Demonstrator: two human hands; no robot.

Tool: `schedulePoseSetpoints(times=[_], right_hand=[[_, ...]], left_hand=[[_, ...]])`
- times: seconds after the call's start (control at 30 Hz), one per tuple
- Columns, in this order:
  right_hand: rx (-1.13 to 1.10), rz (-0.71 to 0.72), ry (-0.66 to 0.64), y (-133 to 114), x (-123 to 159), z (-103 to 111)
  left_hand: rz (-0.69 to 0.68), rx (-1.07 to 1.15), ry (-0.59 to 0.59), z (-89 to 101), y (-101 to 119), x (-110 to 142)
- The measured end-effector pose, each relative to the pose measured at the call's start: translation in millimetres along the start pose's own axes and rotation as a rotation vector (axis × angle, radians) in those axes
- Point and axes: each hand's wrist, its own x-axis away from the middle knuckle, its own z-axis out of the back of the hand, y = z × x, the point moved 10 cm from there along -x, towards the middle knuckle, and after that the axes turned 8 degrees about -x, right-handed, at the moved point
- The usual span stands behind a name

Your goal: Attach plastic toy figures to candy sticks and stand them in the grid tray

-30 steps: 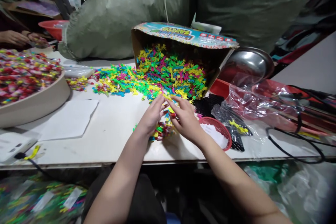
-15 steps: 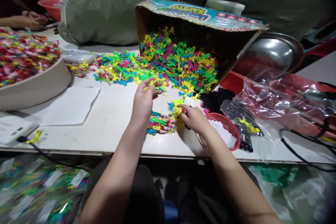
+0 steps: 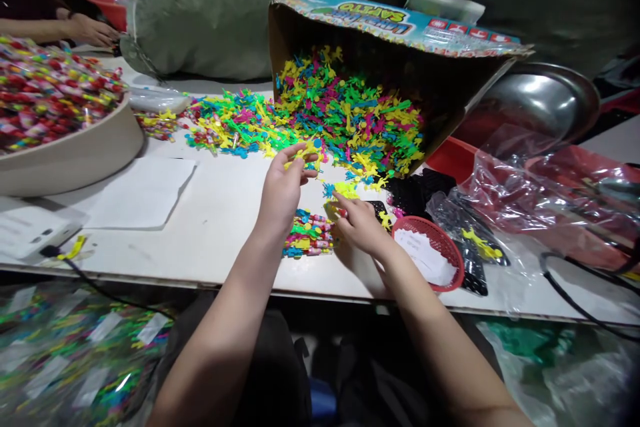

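Observation:
My left hand is raised above the table with its fingers curled round a yellow plastic toy figure, in front of the loose pile. Beside it, my right hand reaches low, index finger stretched out at a small group of yellow figures. A blue figure lies by that fingertip. A small red spot shows at the right fingers; I cannot tell what it is. Between my wrists lies a neat stack of colourful figures and candy-like tubes, partly covered by my right hand.
A tipped cardboard box spills figures onto the table. At left stand a cream tub of wrapped tubes and white paper. A red basket with paper slips and clear plastic lie right. Another person's hand shows far left.
The view has shifted slightly, moving most things rightward. My right hand has moved left relative to the table, over the stack's right end. A black item with a yellow figure now shows behind it.

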Motion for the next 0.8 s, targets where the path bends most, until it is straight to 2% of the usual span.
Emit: schedulePoseSetpoints(times=[0.13, 0.3, 0.37, 0.47, 0.57, 0.67, 0.8], right_hand=[[0.045, -0.007, 0.078, 3.2, -0.6, 7.9], [0.069, -0.077, 0.053, 12.9, -0.5, 10.4], [0.07, -0.066, 0.124, 12.4, -0.3, 20.8], [-0.085, -0.052, 0.268, 12.3, 2.9, 44.6], [-0.292, -0.13, 0.359, 19.9, 9.6, 64.0], [-0.521, -0.164, 0.333, 18.6, 15.4, 68.4], [-0.734, -0.067, 0.276, -2.1, 21.2, 73.7]], left_hand=[[0.0, 0.001, -0.01, -2.1, 1.3, 1.2], [-0.004, -0.009, 0.004, -0.9, 4.2, 1.8], [-0.006, -0.01, 0.003, -0.7, 4.9, 2.0], [-0.027, -0.02, -0.003, -0.9, 7.7, 3.1], [-0.059, -0.057, -0.041, -5.0, 11.5, 5.2], [-0.038, -0.089, -0.132, -15.1, 10.2, 8.5], [0.019, -0.107, -0.245, -27.8, 5.6, 14.0]])
